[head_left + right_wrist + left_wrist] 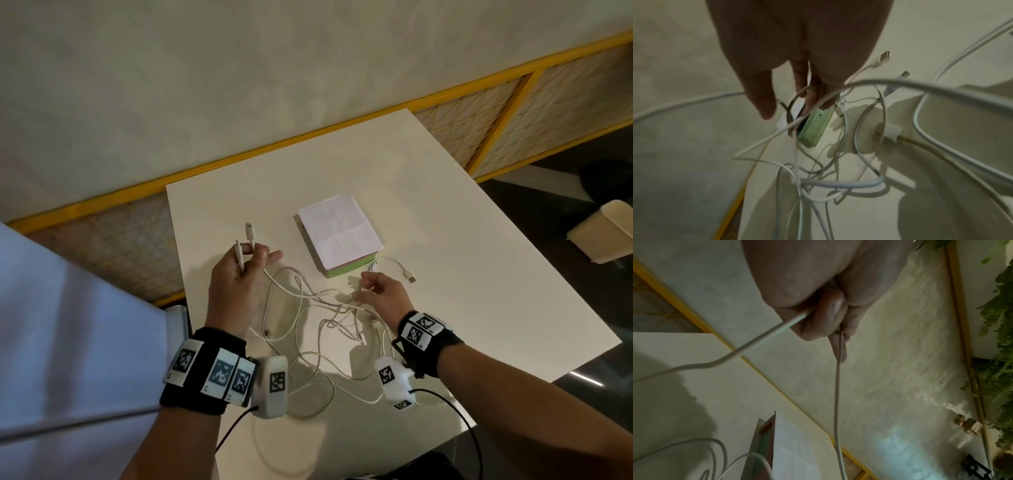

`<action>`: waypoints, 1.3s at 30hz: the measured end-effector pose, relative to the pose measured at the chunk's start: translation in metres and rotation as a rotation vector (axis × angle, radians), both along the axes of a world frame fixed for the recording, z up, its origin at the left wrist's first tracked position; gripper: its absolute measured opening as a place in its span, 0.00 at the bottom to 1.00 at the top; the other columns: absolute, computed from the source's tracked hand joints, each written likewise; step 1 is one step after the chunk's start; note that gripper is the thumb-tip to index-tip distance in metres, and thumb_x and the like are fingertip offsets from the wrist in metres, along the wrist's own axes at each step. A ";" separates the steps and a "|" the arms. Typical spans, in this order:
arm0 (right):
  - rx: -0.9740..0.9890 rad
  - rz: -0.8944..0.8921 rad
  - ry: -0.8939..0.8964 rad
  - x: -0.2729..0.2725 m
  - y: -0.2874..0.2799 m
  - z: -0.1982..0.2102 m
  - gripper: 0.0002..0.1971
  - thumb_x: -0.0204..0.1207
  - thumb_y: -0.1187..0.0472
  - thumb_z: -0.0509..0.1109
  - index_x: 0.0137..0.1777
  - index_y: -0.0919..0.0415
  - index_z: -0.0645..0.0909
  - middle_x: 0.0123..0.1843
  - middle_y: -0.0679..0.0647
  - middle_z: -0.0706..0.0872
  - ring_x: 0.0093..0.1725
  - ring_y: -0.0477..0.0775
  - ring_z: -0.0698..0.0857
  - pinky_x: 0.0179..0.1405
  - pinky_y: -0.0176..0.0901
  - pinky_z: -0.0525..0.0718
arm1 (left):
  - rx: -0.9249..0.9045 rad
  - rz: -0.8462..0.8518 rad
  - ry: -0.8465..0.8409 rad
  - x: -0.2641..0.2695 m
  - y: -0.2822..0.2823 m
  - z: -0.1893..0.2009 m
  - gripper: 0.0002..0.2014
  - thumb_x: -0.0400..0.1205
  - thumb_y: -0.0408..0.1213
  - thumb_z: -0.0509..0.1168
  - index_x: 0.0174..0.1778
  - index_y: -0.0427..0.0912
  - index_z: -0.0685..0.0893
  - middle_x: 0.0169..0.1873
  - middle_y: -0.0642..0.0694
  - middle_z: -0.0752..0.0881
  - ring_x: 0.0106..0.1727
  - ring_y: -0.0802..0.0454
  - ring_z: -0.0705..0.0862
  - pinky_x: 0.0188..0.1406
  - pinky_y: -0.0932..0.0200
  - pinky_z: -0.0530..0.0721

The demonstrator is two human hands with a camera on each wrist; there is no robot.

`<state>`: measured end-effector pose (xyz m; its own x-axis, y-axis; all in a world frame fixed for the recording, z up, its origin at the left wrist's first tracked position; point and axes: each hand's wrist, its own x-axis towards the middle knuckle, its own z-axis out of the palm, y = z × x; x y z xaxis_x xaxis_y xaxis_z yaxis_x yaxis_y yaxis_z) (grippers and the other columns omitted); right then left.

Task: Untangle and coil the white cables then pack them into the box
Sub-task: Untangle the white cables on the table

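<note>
Several white cables lie tangled on the white table between my hands. My left hand is raised above the table and grips two cable ends, their plugs sticking up past the fingers; in the left wrist view the two cables run out of the fist. My right hand pinches a thin cable just in front of the box, lifting strands of the tangle. The box is green with a white paper on top and stands shut behind the cables. A USB plug lies right of it.
The table's far edge meets a yellow-framed mesh railing. A cream chair stands on the dark floor to the right. Loops of cable reach the table's near edge.
</note>
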<state>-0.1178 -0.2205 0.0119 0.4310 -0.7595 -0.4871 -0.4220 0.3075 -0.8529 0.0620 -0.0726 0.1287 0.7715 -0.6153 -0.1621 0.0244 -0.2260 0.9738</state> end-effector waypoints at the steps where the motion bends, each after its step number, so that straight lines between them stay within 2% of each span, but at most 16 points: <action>1: 0.047 -0.094 -0.097 -0.005 -0.001 0.003 0.15 0.69 0.68 0.75 0.56 0.66 0.83 0.46 0.55 0.87 0.46 0.54 0.85 0.47 0.38 0.85 | -0.022 0.014 0.012 0.004 0.002 -0.001 0.08 0.84 0.43 0.61 0.39 0.52 0.79 0.49 0.46 0.92 0.15 0.38 0.63 0.19 0.59 0.66; 2: 0.106 -0.190 -0.212 -0.010 -0.002 0.008 0.10 0.72 0.72 0.70 0.53 0.67 0.84 0.45 0.59 0.89 0.47 0.57 0.86 0.45 0.37 0.87 | -0.033 0.023 0.027 0.008 0.003 -0.002 0.08 0.84 0.43 0.61 0.38 0.52 0.80 0.48 0.46 0.93 0.11 0.50 0.60 0.17 0.63 0.61; 3: 0.166 -0.283 -0.338 -0.014 -0.004 0.013 0.09 0.73 0.76 0.66 0.49 0.67 0.84 0.43 0.61 0.89 0.47 0.59 0.87 0.43 0.37 0.88 | -0.031 0.027 0.040 0.011 0.005 -0.003 0.09 0.84 0.42 0.62 0.38 0.52 0.80 0.47 0.47 0.93 0.11 0.56 0.59 0.17 0.66 0.59; 6: 0.312 -0.441 -0.639 -0.021 -0.010 0.034 0.19 0.67 0.83 0.63 0.49 0.60 0.76 0.46 0.61 0.84 0.39 0.56 0.91 0.39 0.40 0.90 | -0.002 0.011 0.048 0.014 0.007 -0.011 0.13 0.84 0.43 0.61 0.34 0.58 0.84 0.46 0.46 0.93 0.11 0.61 0.60 0.19 0.63 0.59; 8: 0.373 -0.439 -0.759 -0.023 -0.012 0.045 0.27 0.67 0.86 0.60 0.56 0.53 0.72 0.55 0.61 0.78 0.40 0.56 0.91 0.41 0.43 0.90 | 0.001 -0.008 0.058 0.011 0.006 -0.016 0.10 0.83 0.45 0.62 0.35 0.56 0.84 0.46 0.44 0.93 0.11 0.62 0.62 0.22 0.62 0.60; 10: 0.416 -0.382 -0.793 -0.023 -0.012 0.055 0.39 0.70 0.88 0.53 0.70 0.46 0.65 0.61 0.61 0.74 0.44 0.57 0.91 0.40 0.42 0.89 | 0.002 -0.027 0.068 0.009 0.006 -0.020 0.08 0.81 0.48 0.62 0.37 0.57 0.83 0.45 0.45 0.93 0.12 0.60 0.60 0.20 0.64 0.59; 12: 0.447 -0.314 -0.786 -0.021 -0.008 0.061 0.46 0.72 0.89 0.49 0.79 0.43 0.53 0.64 0.60 0.74 0.45 0.57 0.91 0.39 0.41 0.89 | 0.006 -0.045 0.071 0.005 0.004 -0.022 0.08 0.81 0.47 0.62 0.37 0.57 0.83 0.44 0.46 0.93 0.12 0.59 0.60 0.18 0.67 0.59; 14: 0.489 -0.283 -0.786 -0.017 -0.003 0.066 0.43 0.72 0.88 0.49 0.80 0.49 0.50 0.62 0.65 0.80 0.43 0.57 0.92 0.38 0.42 0.90 | -0.001 -0.052 0.087 0.001 0.002 -0.021 0.09 0.83 0.44 0.62 0.38 0.53 0.82 0.42 0.46 0.93 0.11 0.59 0.60 0.17 0.70 0.59; 17: 0.475 -0.198 -0.735 -0.012 0.003 0.071 0.33 0.71 0.88 0.52 0.73 0.62 0.64 0.47 0.65 0.90 0.40 0.55 0.91 0.38 0.41 0.90 | -0.009 -0.072 0.124 -0.005 0.000 -0.016 0.08 0.85 0.40 0.61 0.42 0.42 0.79 0.42 0.46 0.93 0.10 0.58 0.59 0.16 0.67 0.56; 20: 0.427 -0.092 -0.694 -0.006 0.009 0.077 0.26 0.70 0.88 0.52 0.60 0.65 0.78 0.40 0.60 0.91 0.38 0.53 0.91 0.39 0.39 0.89 | -0.021 -0.101 0.154 -0.012 -0.001 -0.010 0.09 0.85 0.39 0.61 0.44 0.38 0.79 0.43 0.44 0.93 0.11 0.57 0.59 0.17 0.64 0.55; 26: 0.432 0.019 -0.730 0.011 0.023 0.086 0.18 0.73 0.82 0.57 0.58 0.69 0.78 0.39 0.60 0.91 0.37 0.55 0.90 0.39 0.40 0.89 | -0.034 -0.137 0.158 -0.025 -0.005 -0.010 0.05 0.84 0.36 0.61 0.44 0.40 0.76 0.43 0.43 0.93 0.13 0.57 0.61 0.17 0.62 0.61; 29: 0.389 0.097 -0.710 0.023 0.031 0.087 0.14 0.75 0.78 0.62 0.58 0.68 0.79 0.44 0.61 0.92 0.41 0.56 0.90 0.43 0.41 0.88 | -0.082 -0.124 0.235 -0.033 -0.008 -0.016 0.03 0.85 0.31 0.59 0.47 0.37 0.72 0.34 0.43 0.91 0.13 0.57 0.61 0.14 0.65 0.62; 32: 0.263 0.150 -0.598 0.035 0.037 0.087 0.12 0.73 0.77 0.67 0.51 0.64 0.82 0.41 0.58 0.92 0.39 0.54 0.90 0.44 0.45 0.88 | -0.139 -0.072 0.365 -0.033 -0.012 -0.023 0.07 0.85 0.27 0.56 0.44 0.42 0.71 0.29 0.40 0.81 0.13 0.59 0.61 0.13 0.67 0.59; 36: 0.101 0.185 -0.446 0.044 0.042 0.087 0.09 0.70 0.72 0.73 0.48 0.62 0.84 0.39 0.56 0.85 0.35 0.52 0.86 0.46 0.52 0.89 | -0.122 -0.072 0.396 -0.032 -0.010 -0.028 0.07 0.86 0.30 0.55 0.42 0.41 0.71 0.29 0.45 0.81 0.15 0.59 0.63 0.13 0.66 0.61; 37: 0.075 0.195 -0.421 0.045 0.043 0.087 0.08 0.70 0.72 0.73 0.47 0.61 0.84 0.37 0.54 0.84 0.33 0.50 0.85 0.45 0.51 0.90 | -0.122 -0.065 0.411 -0.033 -0.011 -0.029 0.07 0.86 0.33 0.56 0.41 0.41 0.71 0.28 0.46 0.77 0.16 0.59 0.63 0.14 0.66 0.62; 39: 0.008 0.231 -0.357 0.048 0.043 0.085 0.08 0.71 0.72 0.73 0.45 0.59 0.85 0.30 0.50 0.84 0.28 0.46 0.83 0.35 0.40 0.87 | -0.131 -0.067 0.421 -0.035 -0.012 -0.033 0.09 0.87 0.38 0.56 0.43 0.39 0.72 0.24 0.50 0.72 0.18 0.59 0.63 0.16 0.65 0.61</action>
